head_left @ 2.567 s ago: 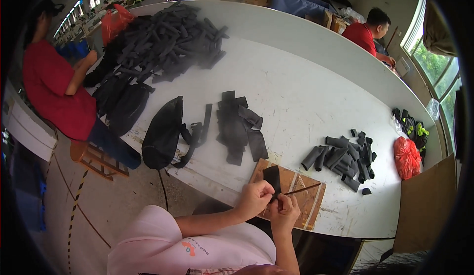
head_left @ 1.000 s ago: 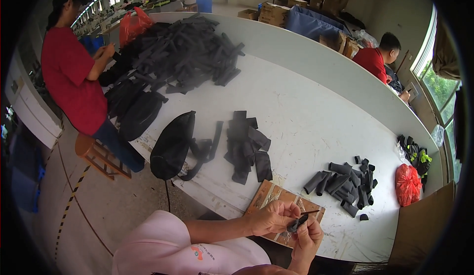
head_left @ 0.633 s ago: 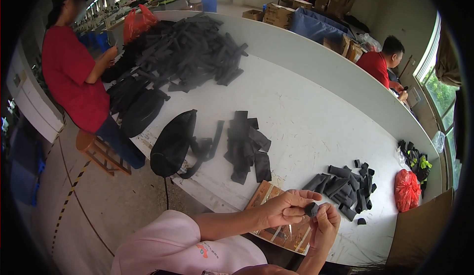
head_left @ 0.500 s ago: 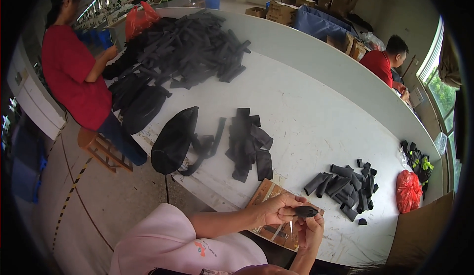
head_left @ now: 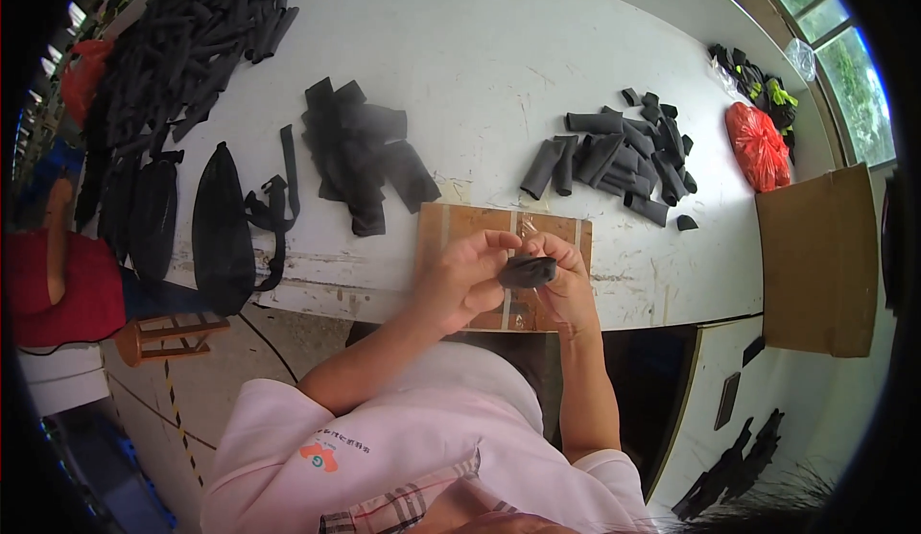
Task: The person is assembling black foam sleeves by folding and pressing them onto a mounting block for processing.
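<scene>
Over the brown board [head_left: 436, 232] at the table's near edge, I hold a small black fabric piece [head_left: 523, 273], bunched and rounded, perhaps a tube. My right hand [head_left: 570, 289] pinches its right side, with thumb and fingers closed on it. At its left side, my left hand [head_left: 465, 280] has curled fingers and thumb around the edge. The fingertips partly hide the fabric's ends. Beyond the board on the right is a pile of short black fabric tubes [head_left: 614, 160]. Flat black fabric pieces [head_left: 355, 141] lie stacked to the left.
A black pouch [head_left: 223, 232] with a strap lies left, near a large heap of black strips [head_left: 192, 35]. At right stand a red plastic bag [head_left: 756, 145] and a cardboard box [head_left: 815, 261]. A person in red [head_left: 86, 284] is at far left, by a wooden stool [head_left: 173, 337].
The view has swung downward and right, so the board and hands sit nearer the middle. Both hands remain at the black fabric piece; the left fingers have spread somewhat around it.
</scene>
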Motion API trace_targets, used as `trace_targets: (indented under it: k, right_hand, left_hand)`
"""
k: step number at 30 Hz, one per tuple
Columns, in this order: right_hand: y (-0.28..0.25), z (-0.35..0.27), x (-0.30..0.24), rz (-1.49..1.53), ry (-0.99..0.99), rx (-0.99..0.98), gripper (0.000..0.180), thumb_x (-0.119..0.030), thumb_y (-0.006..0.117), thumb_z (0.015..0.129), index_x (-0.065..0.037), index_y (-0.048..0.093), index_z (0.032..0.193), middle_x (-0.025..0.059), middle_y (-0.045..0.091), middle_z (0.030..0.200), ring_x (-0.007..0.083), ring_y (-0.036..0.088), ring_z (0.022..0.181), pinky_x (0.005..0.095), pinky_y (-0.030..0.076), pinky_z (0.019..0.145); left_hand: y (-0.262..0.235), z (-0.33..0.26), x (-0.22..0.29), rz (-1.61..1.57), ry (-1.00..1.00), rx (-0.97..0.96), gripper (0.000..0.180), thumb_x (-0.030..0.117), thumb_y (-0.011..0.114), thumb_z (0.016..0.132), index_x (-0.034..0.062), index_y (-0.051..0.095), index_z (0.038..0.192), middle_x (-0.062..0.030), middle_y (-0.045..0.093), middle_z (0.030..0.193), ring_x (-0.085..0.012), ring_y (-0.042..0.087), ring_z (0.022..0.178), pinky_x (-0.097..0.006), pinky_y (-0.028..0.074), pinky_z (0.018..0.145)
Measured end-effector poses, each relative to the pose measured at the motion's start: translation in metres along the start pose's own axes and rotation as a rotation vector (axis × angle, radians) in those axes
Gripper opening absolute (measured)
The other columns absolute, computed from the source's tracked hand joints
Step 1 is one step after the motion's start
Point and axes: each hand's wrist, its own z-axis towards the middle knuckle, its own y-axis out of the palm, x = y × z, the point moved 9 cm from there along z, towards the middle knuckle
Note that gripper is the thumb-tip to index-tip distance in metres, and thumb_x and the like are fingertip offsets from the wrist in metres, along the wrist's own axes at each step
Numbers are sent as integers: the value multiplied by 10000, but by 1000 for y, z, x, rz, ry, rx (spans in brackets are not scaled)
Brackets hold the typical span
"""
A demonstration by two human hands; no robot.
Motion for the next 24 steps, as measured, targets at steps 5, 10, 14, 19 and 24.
trace_targets:
  k: [5,10,14,19,24]
  right_hand:
    - [10,0,-23,-68,51,42,221,-263,604,813,-75,546,714,-46,477,639,44,403,601,181,333,551]
    - [-3,-2,-4,-135,128,-11,226,-270,613,804,-81,537,704,-41,501,663,47,431,602,184,353,552]
    - [-12,-1,13,-9,125,17,202,-259,611,806,-79,547,741,-31,512,669,53,450,610,191,371,551]
    - [-15,0,-7,-260,-1,20,227,-272,581,830,-54,548,778,-31,502,668,64,447,625,200,371,559]
    - [50,-24,-90,-1219,-503,112,341,-335,606,773,-6,553,844,44,498,712,164,495,676,265,410,549]
  left_hand:
    - [33,8,2,-526,-147,-151,296,109,394,887,-8,430,1157,-98,594,836,-29,308,338,-173,250,360]
    - [-2,6,-1,-266,-90,20,341,121,435,879,5,397,1198,-70,575,773,-26,315,354,-180,252,365]
    - [10,-2,9,233,27,-34,351,91,501,853,17,416,1186,-72,568,827,-58,436,485,-184,380,479]
    - [75,-16,60,1292,689,-140,198,47,540,830,-12,547,1019,-93,533,1027,-183,498,960,-285,401,849]
    - [62,-21,64,920,677,-27,121,75,554,825,0,588,913,-100,602,909,-158,520,938,-311,411,833]
